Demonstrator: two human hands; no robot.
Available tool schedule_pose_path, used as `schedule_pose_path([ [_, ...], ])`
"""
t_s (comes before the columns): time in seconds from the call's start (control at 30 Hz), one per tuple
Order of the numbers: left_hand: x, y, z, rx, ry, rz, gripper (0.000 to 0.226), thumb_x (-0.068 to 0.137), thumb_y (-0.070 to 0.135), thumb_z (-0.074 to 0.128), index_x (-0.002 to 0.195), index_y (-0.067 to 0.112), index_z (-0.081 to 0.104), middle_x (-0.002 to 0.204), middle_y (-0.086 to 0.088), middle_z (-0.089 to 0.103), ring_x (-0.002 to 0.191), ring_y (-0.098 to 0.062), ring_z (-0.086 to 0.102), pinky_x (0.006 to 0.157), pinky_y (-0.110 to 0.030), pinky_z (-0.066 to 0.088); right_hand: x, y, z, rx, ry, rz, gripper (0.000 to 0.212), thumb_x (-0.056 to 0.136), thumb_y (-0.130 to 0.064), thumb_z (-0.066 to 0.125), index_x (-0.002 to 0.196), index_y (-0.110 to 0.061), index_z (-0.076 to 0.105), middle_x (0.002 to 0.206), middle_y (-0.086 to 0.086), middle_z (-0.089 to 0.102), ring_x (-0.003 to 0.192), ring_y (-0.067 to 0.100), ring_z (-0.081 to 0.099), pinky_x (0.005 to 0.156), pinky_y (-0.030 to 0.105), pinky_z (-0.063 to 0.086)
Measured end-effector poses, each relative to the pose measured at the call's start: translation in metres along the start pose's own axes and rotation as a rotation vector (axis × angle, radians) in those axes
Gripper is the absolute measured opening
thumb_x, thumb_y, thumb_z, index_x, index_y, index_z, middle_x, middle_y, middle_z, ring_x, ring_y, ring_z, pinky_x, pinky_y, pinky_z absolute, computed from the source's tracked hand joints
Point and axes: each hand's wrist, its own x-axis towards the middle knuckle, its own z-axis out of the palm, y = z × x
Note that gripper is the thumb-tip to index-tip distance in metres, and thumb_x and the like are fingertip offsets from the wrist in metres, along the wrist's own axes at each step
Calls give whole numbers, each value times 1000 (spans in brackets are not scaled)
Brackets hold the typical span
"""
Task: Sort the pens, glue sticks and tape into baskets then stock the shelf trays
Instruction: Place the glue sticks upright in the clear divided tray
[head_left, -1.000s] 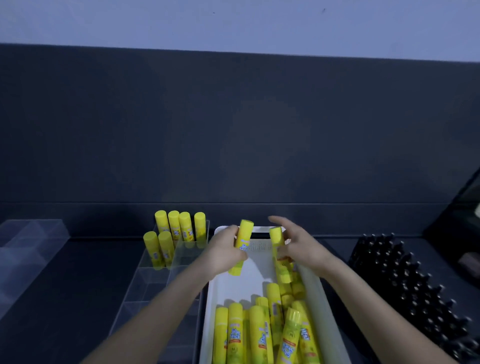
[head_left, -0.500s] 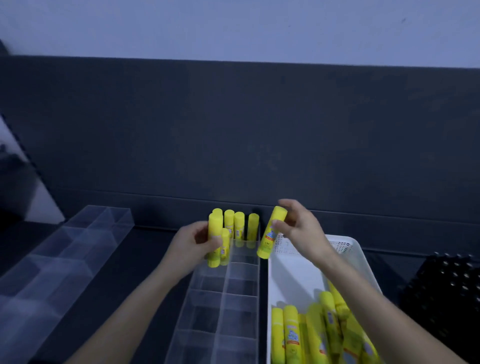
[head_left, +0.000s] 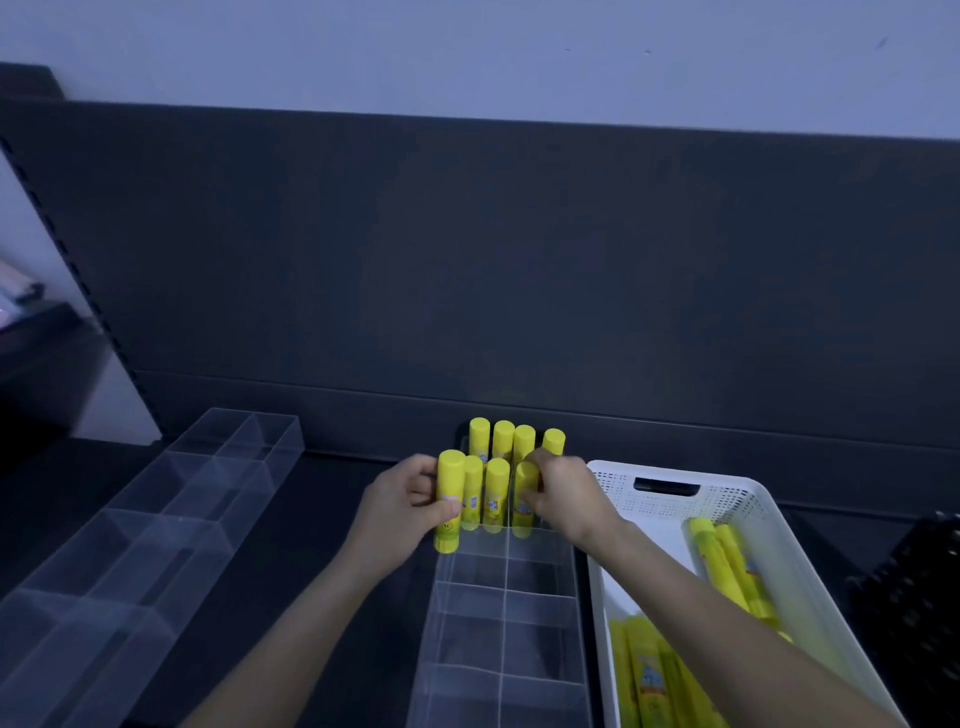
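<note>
In the head view, a dark shelf surface (head_left: 291, 519) is running beneath a pale wall. Stocking looks under way. The left hand (head_left: 400, 512) is gripping an upright yellow glue stick (head_left: 450, 499) at the clear divided acrylic tray (head_left: 506, 587). The right hand (head_left: 566, 493) is pinching another stick (head_left: 525, 493) beside the standing glue sticks (head_left: 503, 441), which are filling only the far compartments. Next, each probably needs lowering upright without toppling its neighbours. Just beside, the white perforated plastic basket (head_left: 753, 486) is holding loose glue sticks (head_left: 727, 566).

Yellow glue sticks (head_left: 503, 441), upright, in clear tray (head_left: 540, 608)
</note>
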Motion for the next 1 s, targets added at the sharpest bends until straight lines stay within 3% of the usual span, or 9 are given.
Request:
schedule_pose_path([
  [0.13, 0, 4, 0, -14, -39, 11, 30, 75, 2, 73, 88, 27, 61, 84, 4, 70, 81, -4, 67, 68, -13, 48, 0, 0, 1, -3, -2, 31, 23, 84, -16, 59, 104, -6, 58, 98, 16, 65, 88, 32, 61, 73, 35, 51],
  [0.27, 3, 5, 2, 8, -57, 36, 30, 74, 6, 74, 89, 28, 61, 87, 3, 71, 85, -8, 67, 75, -20, 50, -5, -3, -5, 26, 10, 46, 33, 81, -19, 63, 111, -7, 56, 101, 15, 65, 91, 32, 61, 75, 35, 51],
  [0.4, 5, 6, 10, 20, -68, 58, 31, 72, 6, 76, 88, 28, 63, 86, 1, 71, 84, -13, 67, 78, -25, 52, -16, -9, -30, 168, 188, 4, 37, 85, -19, 64, 119, -7, 58, 101, 11, 66, 90, 24, 62, 83, 30, 49],
  [0.53, 6, 10, 26, -29, -69, 106, 31, 67, 0, 79, 79, 24, 65, 78, -3, 68, 76, -17, 65, 73, -21, 53, -33, -25, -48, 453, 79, -102, 25, 82, -16, 68, 106, -8, 67, 81, -4, 60, 74, 11, 53, 72, 20, 42],
  [0.63, 5, 17, 36, -38, -94, 146, 29, 66, -3, 79, 77, 21, 65, 75, -4, 67, 74, -18, 65, 74, -29, 56, -36, -28, -45, 453, -15, -149, 6, 81, -15, 70, 84, -19, 66, 68, -10, 52, 63, 5, 46, 62, 18, 39],
  [0.7, 5, 20, 39, -18, -105, 164, 28, 67, -1, 79, 78, 21, 66, 76, -3, 67, 76, -19, 65, 76, -29, 56, -35, -25, -43, 473, -7, -142, 12, 80, -13, 69, 75, -20, 61, 65, -8, 51, 59, 3, 44, 60, 16, 37],
  [0.8, 8, 14, 35, 195, -130, 160, 21, 74, 12, 76, 94, 16, 71, 88, 1, 67, 86, -14, 64, 82, -26, 52, -33, -15, -54, 444, 101, -103, 7, 80, -13, 69, 78, -14, 63, 67, -2, 55, 60, 8, 47, 57, 14, 37],
  [0.9, 8, -1, 25, 495, -217, 154, 24, 87, 22, 63, 108, 13, 70, 100, -1, 69, 95, -13, 62, 80, -22, 46, -28, -1, -67, 256, 236, -30, 6, 80, -14, 68, 78, -12, 63, 64, -1, 56, 62, 15, 48, 54, 15, 35],
  [1.0, 3, -12, 25, 622, -303, 182, 22, 94, 18, 51, 87, 10, 70, 85, -9, 68, 79, -21, 61, 69, -28, 44, -22, 6, -54, 105, 193, 19, 11, 80, -13, 64, 89, -8, 64, 78, 8, 64, 74, 24, 57, 64, 28, 42],
])
